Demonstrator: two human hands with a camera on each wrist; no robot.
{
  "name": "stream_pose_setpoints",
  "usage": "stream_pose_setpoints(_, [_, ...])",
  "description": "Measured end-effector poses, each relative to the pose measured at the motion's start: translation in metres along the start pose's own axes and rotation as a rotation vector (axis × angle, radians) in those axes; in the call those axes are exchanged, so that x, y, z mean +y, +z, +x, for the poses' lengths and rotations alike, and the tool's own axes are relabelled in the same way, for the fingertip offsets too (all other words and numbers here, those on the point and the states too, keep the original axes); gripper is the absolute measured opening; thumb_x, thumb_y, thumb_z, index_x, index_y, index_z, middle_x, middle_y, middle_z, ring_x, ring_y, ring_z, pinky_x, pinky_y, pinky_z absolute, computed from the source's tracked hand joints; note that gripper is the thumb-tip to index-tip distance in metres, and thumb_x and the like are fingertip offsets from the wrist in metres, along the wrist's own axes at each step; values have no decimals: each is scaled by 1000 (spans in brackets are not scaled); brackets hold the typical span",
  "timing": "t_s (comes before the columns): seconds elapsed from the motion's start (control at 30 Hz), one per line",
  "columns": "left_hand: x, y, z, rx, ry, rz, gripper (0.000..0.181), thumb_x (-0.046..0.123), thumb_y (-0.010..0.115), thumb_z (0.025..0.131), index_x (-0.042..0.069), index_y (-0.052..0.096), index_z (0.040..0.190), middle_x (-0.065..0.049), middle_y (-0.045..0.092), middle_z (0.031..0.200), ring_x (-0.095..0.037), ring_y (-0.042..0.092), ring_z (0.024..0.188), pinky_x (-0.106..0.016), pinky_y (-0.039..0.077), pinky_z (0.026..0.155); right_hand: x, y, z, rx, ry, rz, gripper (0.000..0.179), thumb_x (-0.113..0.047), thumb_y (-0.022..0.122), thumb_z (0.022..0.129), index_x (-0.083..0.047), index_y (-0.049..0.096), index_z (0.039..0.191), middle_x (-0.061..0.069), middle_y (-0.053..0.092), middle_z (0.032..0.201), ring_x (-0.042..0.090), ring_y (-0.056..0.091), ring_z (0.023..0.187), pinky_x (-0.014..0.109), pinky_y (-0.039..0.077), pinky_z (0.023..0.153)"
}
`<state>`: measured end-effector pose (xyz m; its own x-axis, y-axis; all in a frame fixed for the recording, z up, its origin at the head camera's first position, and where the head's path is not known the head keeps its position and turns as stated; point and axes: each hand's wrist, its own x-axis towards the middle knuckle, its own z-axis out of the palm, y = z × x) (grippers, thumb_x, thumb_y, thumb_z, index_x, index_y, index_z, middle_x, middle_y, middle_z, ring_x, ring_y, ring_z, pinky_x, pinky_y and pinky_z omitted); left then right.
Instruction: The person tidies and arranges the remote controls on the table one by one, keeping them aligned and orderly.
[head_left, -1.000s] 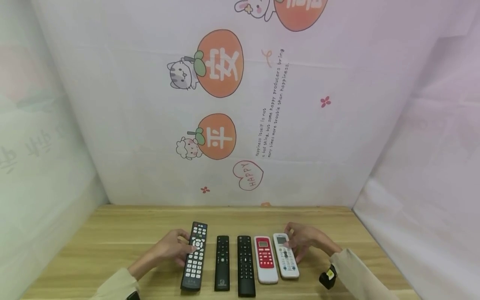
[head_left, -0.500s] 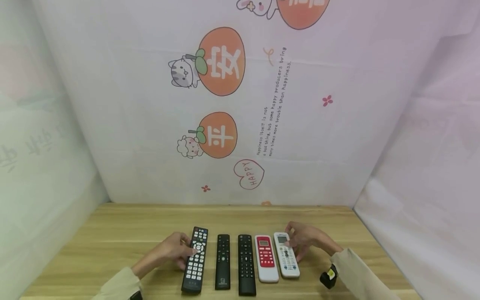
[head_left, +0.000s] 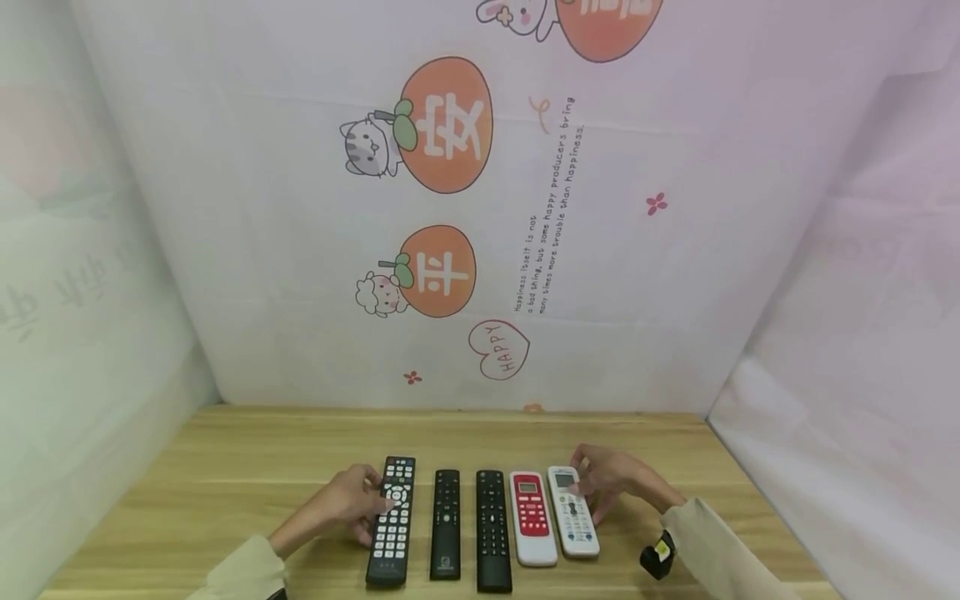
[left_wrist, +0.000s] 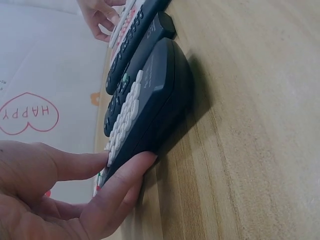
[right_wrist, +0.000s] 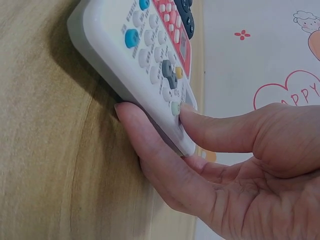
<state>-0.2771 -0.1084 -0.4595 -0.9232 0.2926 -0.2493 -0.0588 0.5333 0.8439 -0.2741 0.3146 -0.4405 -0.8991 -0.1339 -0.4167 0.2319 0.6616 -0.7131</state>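
My left hand [head_left: 348, 502] grips a black remote control with white buttons [head_left: 391, 533] at the left end of a row. Its thumb lies on the buttons and the fingers are at the left side, as the left wrist view shows. At the row's right end my right hand [head_left: 609, 477] holds a white remote control [head_left: 573, 517], thumb on the face near the small screen, fingers along the right side. Between them lie a short black remote [head_left: 445, 533], a longer black remote [head_left: 492, 533] and a red and white remote [head_left: 533, 521], none of them touched.
The remotes are on a wooden tabletop [head_left: 247, 467]. A white printed cloth wall [head_left: 600, 350] rises at the table's back edge, with pale cloth walls at left and right. A black band with a yellow label [head_left: 658, 554] sits at the right sleeve.
The left hand has brought the black remote with white buttons down and slightly nearer, so it lies straighter beside the others. The right hand has stayed at the white remote.
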Motion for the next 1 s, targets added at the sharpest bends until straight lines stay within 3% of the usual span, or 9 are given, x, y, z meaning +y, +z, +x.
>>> stream_pose_setpoints(0.3, [1,0,2,12,-40,20,43,0,74,94,-14,51,128,-17,66,89,-26,71,59,-35,63,55,-1,1,-2,10,-32,-27,32,0,71,97,-1,51,123,18,67,93,29,72,74,40,66,63])
stream_pose_setpoints(0.57, [1,-1,2,23,-38,23,44,-1,75,93,-14,52,128,-18,64,91,-25,70,58,-34,63,54,-2,2,-1,15,-36,-34,31,1,70,97,-1,51,122,18,67,92,29,72,72,39,66,63])
stream_pose_setpoints(0.8, [0,-1,1,36,1,37,46,1,77,92,-15,52,128,-16,64,91,-24,69,57,-34,63,54,-1,-1,-2,-12,-29,-13,34,1,70,96,0,51,124,19,66,96,30,72,78,42,66,66])
stream_pose_setpoints(1.0, [0,-2,1,69,42,13,41,-1,74,93,-14,54,126,-16,64,90,-24,68,57,-35,62,53,-3,-4,-1,12,-6,-63,32,-4,73,96,0,55,122,18,65,95,31,72,80,43,66,67])
